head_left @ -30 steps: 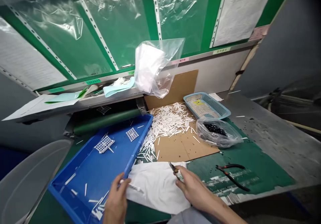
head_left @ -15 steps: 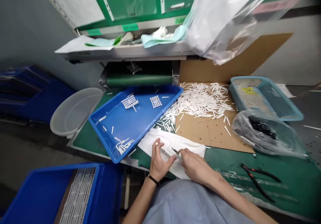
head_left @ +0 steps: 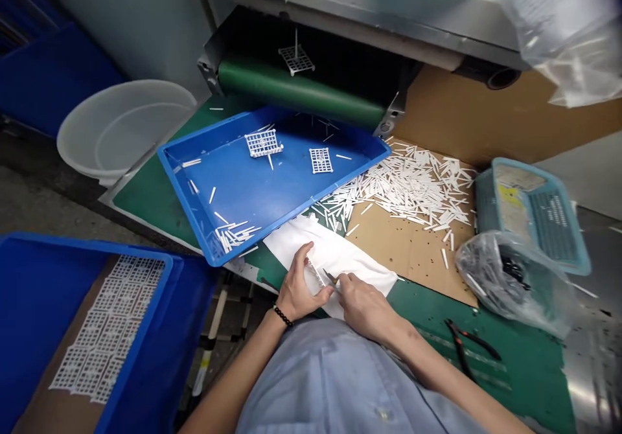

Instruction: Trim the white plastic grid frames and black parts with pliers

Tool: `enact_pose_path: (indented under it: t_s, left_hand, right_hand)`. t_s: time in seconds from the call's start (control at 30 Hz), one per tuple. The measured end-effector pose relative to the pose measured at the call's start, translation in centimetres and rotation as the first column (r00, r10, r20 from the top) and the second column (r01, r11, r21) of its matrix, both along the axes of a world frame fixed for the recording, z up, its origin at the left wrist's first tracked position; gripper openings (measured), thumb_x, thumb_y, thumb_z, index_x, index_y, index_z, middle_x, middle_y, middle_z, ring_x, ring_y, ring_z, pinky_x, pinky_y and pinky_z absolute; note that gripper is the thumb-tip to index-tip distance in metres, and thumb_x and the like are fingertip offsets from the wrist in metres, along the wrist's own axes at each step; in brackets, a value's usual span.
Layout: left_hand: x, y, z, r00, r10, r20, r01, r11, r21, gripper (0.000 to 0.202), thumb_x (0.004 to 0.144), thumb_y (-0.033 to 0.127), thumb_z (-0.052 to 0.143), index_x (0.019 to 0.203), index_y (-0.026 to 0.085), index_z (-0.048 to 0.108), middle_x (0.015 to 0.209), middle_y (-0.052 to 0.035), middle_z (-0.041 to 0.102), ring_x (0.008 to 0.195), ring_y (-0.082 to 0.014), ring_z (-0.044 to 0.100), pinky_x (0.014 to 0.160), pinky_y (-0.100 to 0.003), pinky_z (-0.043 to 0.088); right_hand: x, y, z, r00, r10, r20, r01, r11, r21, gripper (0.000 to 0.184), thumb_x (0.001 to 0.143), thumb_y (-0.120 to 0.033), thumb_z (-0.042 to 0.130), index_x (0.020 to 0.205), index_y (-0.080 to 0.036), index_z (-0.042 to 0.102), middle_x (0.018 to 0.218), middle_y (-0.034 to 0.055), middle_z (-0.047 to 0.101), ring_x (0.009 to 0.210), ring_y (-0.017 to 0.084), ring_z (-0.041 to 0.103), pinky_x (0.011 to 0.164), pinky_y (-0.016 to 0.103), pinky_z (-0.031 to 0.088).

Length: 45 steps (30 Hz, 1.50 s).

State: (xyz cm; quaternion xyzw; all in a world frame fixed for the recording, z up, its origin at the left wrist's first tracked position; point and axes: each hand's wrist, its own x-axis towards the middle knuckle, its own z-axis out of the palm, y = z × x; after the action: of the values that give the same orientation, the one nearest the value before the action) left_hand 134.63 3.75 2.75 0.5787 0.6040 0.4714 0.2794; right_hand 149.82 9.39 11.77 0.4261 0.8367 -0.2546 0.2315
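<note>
My left hand (head_left: 297, 291) is closed around the edges of a white plastic grid piece (head_left: 315, 271), seen nearly edge-on between thumb and fingers. In my right hand (head_left: 365, 303) is a small knife (head_left: 329, 276), its dark pointed blade close to the grid piece; whether they touch I cannot tell. Both hands are above a white cloth (head_left: 335, 247) on the green bench. Just beyond, a blue tray (head_left: 243, 194) holds a grid piece with a stem (head_left: 263, 142), a flatter grid piece (head_left: 321, 160) and loose white sticks (head_left: 233, 236).
White sticks (head_left: 413, 184) are heaped on cardboard (head_left: 389, 249). To the right are a light-blue basket (head_left: 558, 227), a plastic bag (head_left: 510, 285) and pliers (head_left: 461, 350). A conveyor (head_left: 301, 94) carries another grid (head_left: 296, 59). Lower left, a blue bin (head_left: 168, 278) holds rows of grids (head_left: 111, 324).
My view has tipped downward and turned, showing more of the lower-left bin and less of the shelf. Both hands keep their holds over the cloth, with the blade still beside the grid piece.
</note>
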Motion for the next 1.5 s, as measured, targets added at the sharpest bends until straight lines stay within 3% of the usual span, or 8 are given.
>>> enact_pose_path:
  t_s: [0.2,0.6,0.9,1.13,1.23,1.37,1.5]
  left_hand:
    - [-0.3,0.0,0.1,1.0,0.0,0.024,0.001,1.0,-0.031,0.09,0.064,0.022,0.068,0.142,0.017,0.025,0.145,-0.0151,0.035,0.133,-0.0298,0.039,0.104,-0.043,0.045]
    - [-0.6,0.3,-0.5,1.0,-0.017,0.025,0.019,0.998,-0.059,0.094,0.063,0.022,0.068,0.143,0.016,0.021,0.146,-0.016,0.035,0.136,-0.0309,0.035,0.109,-0.044,0.04]
    - [-0.9,0.6,-0.9,0.999,-0.039,0.031,0.041,0.997,-0.072,0.091,0.068,0.031,0.069,0.143,0.017,0.02,0.146,-0.0164,0.034,0.136,-0.0309,0.033,0.11,-0.045,0.039]
    - [-0.9,0.3,-0.9,1.0,-0.018,-0.003,0.017,0.998,-0.055,0.09,0.072,0.035,0.067,0.145,0.017,0.017,0.147,-0.0173,0.033,0.136,-0.0316,0.034,0.108,-0.046,0.04]
    - [-1.0,0.0,-0.2,0.999,-0.04,-0.025,0.039,0.998,-0.048,0.092,0.073,0.028,0.063,0.148,0.017,0.011,0.15,-0.0165,0.029,0.138,-0.0308,0.031,0.109,-0.045,0.039]
    - [-1.9,-0.8,1.2,0.989,-0.061,-0.138,0.056,0.998,-0.036,0.091,0.077,0.013,0.052,0.151,0.02,-0.001,0.157,-0.0133,0.015,0.144,-0.0291,0.018,0.115,-0.048,0.029]
    - [-3.2,-1.4,1.9,0.929,0.117,-0.35,-0.132,0.991,-0.02,0.074,0.085,0.011,0.044,0.15,0.023,0.012,0.157,-0.0114,0.013,0.144,-0.0293,0.016,0.114,-0.049,0.031]
  right_hand:
    - [-1.5,0.1,-0.6,1.0,0.011,0.007,-0.011,1.0,0.008,0.024,0.088,-0.015,0.036,0.109,-0.013,0.048,0.106,0.0132,0.055,0.095,0.024,0.057,0.073,0.031,0.036]
    - [-1.9,0.1,-1.8,0.998,-0.048,-0.05,0.049,0.999,0.024,0.029,0.084,-0.011,0.038,0.111,-0.014,0.049,0.104,0.0104,0.054,0.097,0.022,0.052,0.079,0.031,0.036]
    - [-1.1,0.1,-4.7,0.976,-0.043,-0.212,0.06,0.996,0.072,0.032,0.077,-0.006,0.039,0.105,-0.014,0.051,0.1,0.0106,0.054,0.092,0.024,0.048,0.081,0.034,0.039]
    - [-0.4,-0.3,-6.7,0.946,0.01,-0.324,0.041,0.988,0.151,0.025,0.079,-0.007,0.039,0.098,-0.015,0.052,0.097,0.0111,0.054,0.091,0.024,0.047,0.082,0.035,0.041]
    - [-0.4,-0.6,-6.6,0.927,0.01,-0.374,0.066,0.98,0.19,0.024,0.08,-0.008,0.04,0.099,-0.016,0.052,0.096,0.0104,0.056,0.091,0.023,0.049,0.081,0.034,0.042]
    - [-0.4,-1.0,-5.7,0.897,-0.017,-0.442,0.126,0.968,0.218,0.023,0.085,-0.012,0.039,0.103,-0.017,0.053,0.098,0.0097,0.058,0.092,0.023,0.052,0.081,0.034,0.043]
    - [0.0,-0.9,-4.3,0.86,-0.071,-0.506,0.184,0.967,0.177,0.02,0.088,-0.018,0.04,0.104,-0.018,0.053,0.099,0.0091,0.061,0.094,0.022,0.057,0.082,0.032,0.043]
